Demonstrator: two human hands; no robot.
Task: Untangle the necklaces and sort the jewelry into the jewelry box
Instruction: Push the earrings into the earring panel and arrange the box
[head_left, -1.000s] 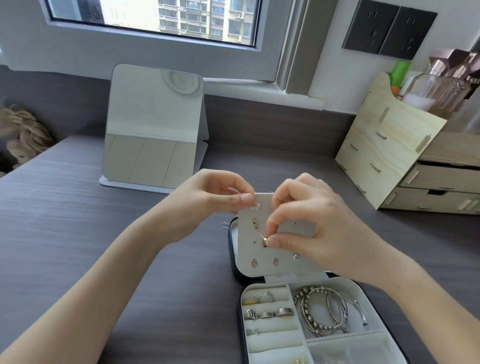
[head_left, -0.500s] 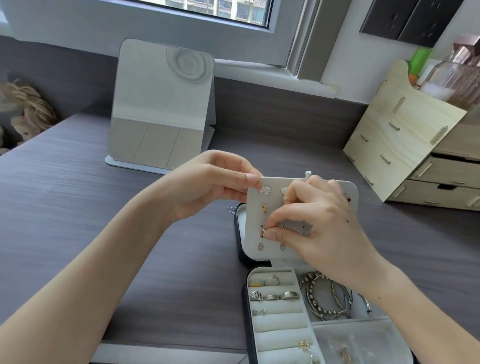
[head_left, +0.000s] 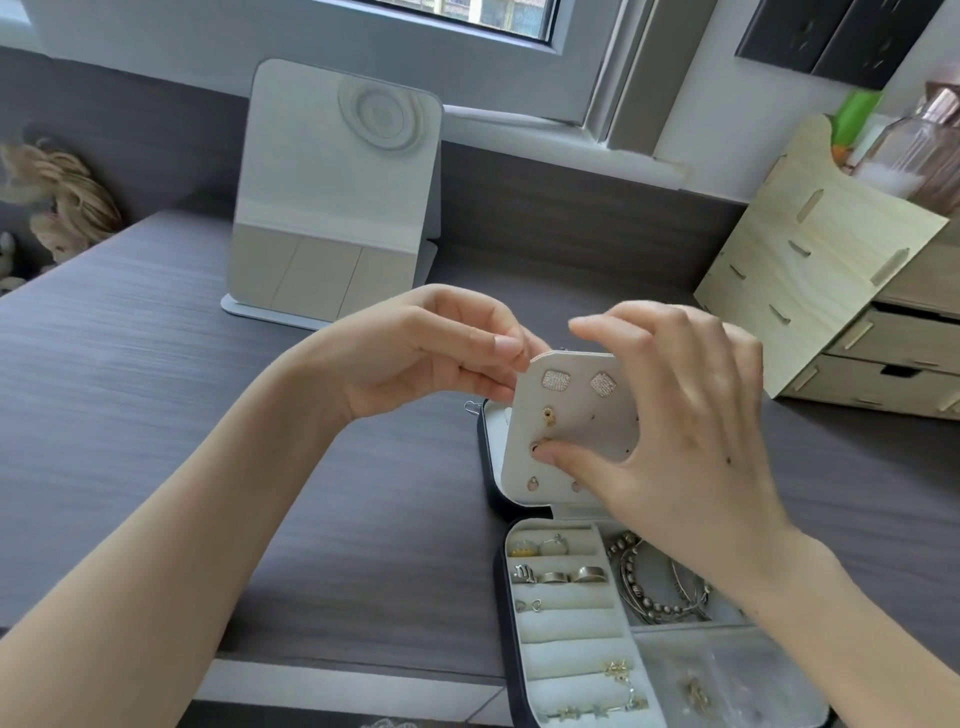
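Your jewelry box (head_left: 500, 613) lies open on the desk (head_left: 156, 389), just right of centre at the near edge. Its long axis runs away from you, with the tray end nearest and the dark lid half beyond. The pale earring panel (head_left: 576, 431) stands up from the middle of the box with its face toward you. Its longer side is roughly upright and its top leans slightly to the right.

Your left hand (head_left: 426, 358) pinches the panel's top left corner between thumb and fingertips. Your right hand (head_left: 685, 447) is spread in front of the panel's right half. Its thumb tip presses on a small stud (head_left: 535, 446) in the left column, and the forefinger is lifted clear and blurred. The other fingers are loosely extended and hold nothing that you can see.

Two square sparkling studs (head_left: 556, 379) sit side by side in the panel's top row. A small gold earring (head_left: 548, 414) is pinned below them, and two pinkish drops (head_left: 532, 484) sit in the bottom row.

In the tray, rings (head_left: 555, 577) are tucked across the roll slots on the left. Beaded bracelets (head_left: 654, 597) fill the compartment on the right, partly under your right wrist. Gold chain pieces (head_left: 618, 670) lie across the nearest rolls.

A tilted stand mirror (head_left: 337, 208) sits behind on the left. A wooden drawer organiser (head_left: 815, 270) stands at the right.
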